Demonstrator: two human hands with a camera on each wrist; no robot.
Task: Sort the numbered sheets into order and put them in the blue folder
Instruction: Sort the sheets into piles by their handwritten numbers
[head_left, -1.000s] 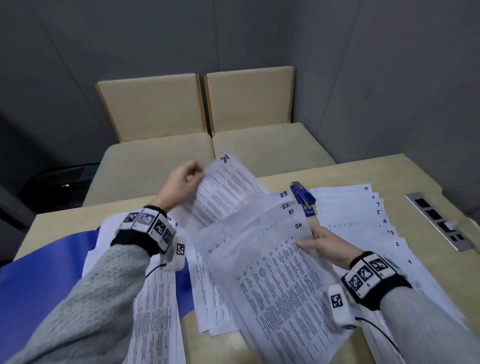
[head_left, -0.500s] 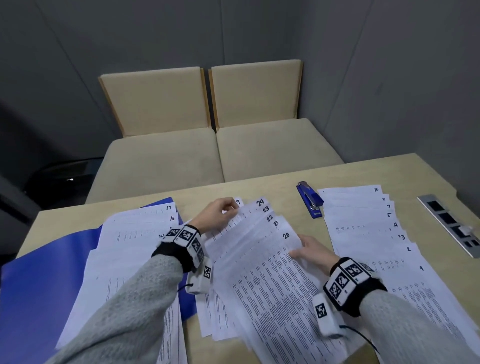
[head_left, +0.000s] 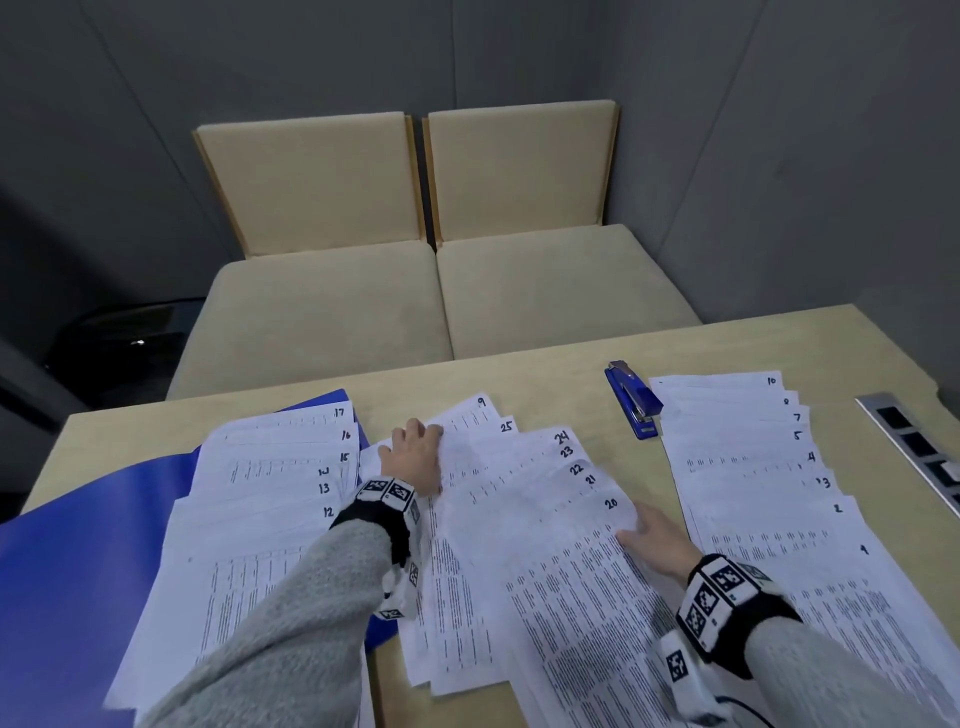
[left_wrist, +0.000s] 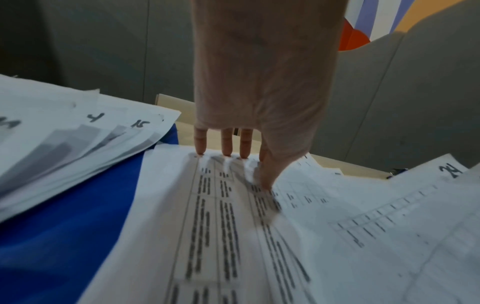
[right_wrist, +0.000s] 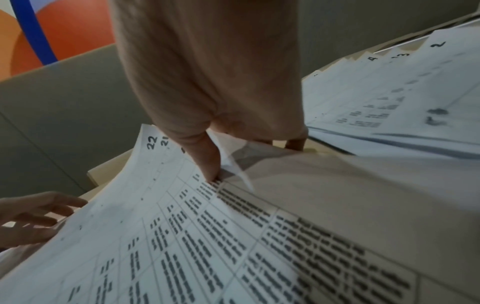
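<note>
The blue folder (head_left: 78, 545) lies open at the table's left, with a stack of sheets numbered 12 to 17 (head_left: 270, 493) on it. In the middle lies a fan of sheets 20 to 25 (head_left: 519, 519), with sheet 9 (head_left: 467, 415) behind it. My left hand (head_left: 415, 457) lies flat at this fan's upper left; in the left wrist view its straight fingertips (left_wrist: 226, 153) press the paper. My right hand (head_left: 649, 535) pinches the fan's right edge by sheet 20, thumb (right_wrist: 205, 156) on top and fingers underneath. A third fan, sheets 1 to 10 (head_left: 753, 467), lies on the right.
A blue stapler (head_left: 634, 400) sits between the middle and right fans. A metal socket strip (head_left: 914, 447) is set into the table's right edge. Two beige seats (head_left: 441, 291) stand beyond the table's far edge.
The left hand has lowered sheet 24 onto the middle fan and now lies flat on the paper. The fan held by the right hand has come down onto the table.
</note>
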